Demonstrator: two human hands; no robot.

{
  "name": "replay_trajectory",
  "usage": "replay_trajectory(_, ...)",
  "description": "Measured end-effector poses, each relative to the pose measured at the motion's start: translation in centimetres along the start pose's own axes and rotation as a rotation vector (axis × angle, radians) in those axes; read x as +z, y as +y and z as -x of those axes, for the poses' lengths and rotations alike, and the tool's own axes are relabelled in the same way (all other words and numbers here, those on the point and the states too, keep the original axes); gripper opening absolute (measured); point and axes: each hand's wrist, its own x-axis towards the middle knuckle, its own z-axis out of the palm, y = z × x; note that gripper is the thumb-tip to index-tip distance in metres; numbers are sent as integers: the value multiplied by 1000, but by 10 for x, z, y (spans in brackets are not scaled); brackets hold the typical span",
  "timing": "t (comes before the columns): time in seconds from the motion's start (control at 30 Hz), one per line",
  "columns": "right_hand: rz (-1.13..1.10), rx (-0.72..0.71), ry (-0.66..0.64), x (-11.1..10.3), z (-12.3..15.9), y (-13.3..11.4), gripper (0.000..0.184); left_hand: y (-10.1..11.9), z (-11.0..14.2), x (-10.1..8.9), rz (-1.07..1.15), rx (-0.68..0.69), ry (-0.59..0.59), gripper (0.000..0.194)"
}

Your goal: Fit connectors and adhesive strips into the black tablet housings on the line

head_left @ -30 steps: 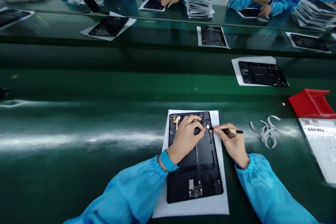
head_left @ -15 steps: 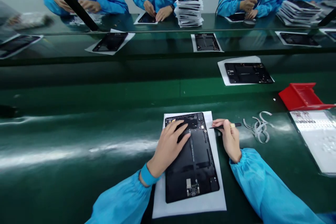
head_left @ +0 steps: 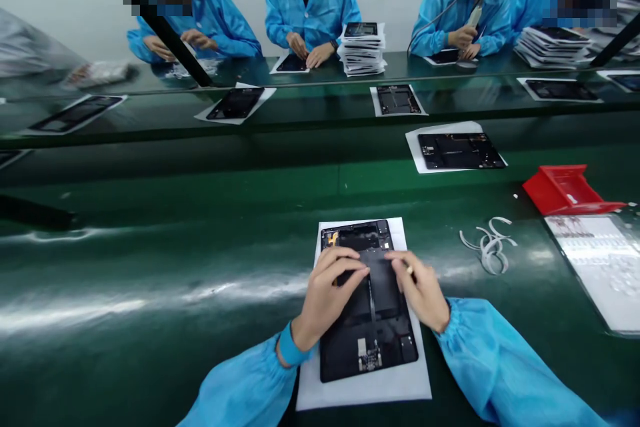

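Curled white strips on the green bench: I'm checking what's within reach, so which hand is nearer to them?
The right hand is nearer: it is over the right part of the black tablet panel, to the left of the curled white strips. The left hand is farther away, over the panel's left part.

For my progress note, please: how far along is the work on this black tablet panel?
Probably midway. Done: curled white strips lie on the bench, seemingly peeled off already. In hand: the left hand and right hand press on the black tablet panel. Left: its top end, with a small orange part, still looks uncovered.
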Motion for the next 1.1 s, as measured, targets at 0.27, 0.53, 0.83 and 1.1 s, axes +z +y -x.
replay_trajectory(0.27, 224, -518, -168, 14, 19, -16, 21, 38, 37, -24, 315, -22, -9, 12)
replay_trajectory(0.53, 610, -669, -178, 17, 14, -14, 38, 36, 39, -22, 577, -783, -361, 37)
replay_trajectory(0.83, 323, -346, -245, 7, 33, -24, 25, 39, 39, -24, 629, -791, -406, 29)
replay_trajectory(1.1, 589, -376, -348, -11, 52, -34, 37, 52, 51, -14, 216, -187, -349, 27)
